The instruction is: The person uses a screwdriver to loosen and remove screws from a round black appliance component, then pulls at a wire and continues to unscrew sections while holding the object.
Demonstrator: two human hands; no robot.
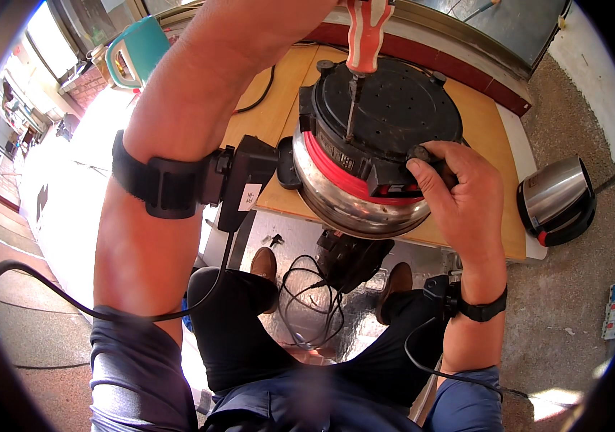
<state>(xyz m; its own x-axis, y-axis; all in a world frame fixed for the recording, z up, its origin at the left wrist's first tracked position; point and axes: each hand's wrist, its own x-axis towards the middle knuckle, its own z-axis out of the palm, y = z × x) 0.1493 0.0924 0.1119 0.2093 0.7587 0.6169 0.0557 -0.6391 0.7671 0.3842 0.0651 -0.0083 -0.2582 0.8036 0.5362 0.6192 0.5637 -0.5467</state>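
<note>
An upturned electric cooking pot [309,189] has a shiny metal body, a red band and a black vented base [394,108] facing up. A screwdriver [365,43] with a red-and-white handle stands nearly upright, its tip at the near left part of the base. My left arm reaches up to the handle; most of my left hand [322,9] is cut off by the top edge, so its fingers do not show. The thumb and forefinger of my right hand [462,187] close on a small round black foot [417,153] at the base's near right rim.
Beneath the pot is a wooden tabletop [491,162]. A steel kettle [558,201] stands to the right, and a teal jug [138,52] is at the far left. Below lie a coiled black cable [293,306] and a dark bag-like object [354,259], between my feet.
</note>
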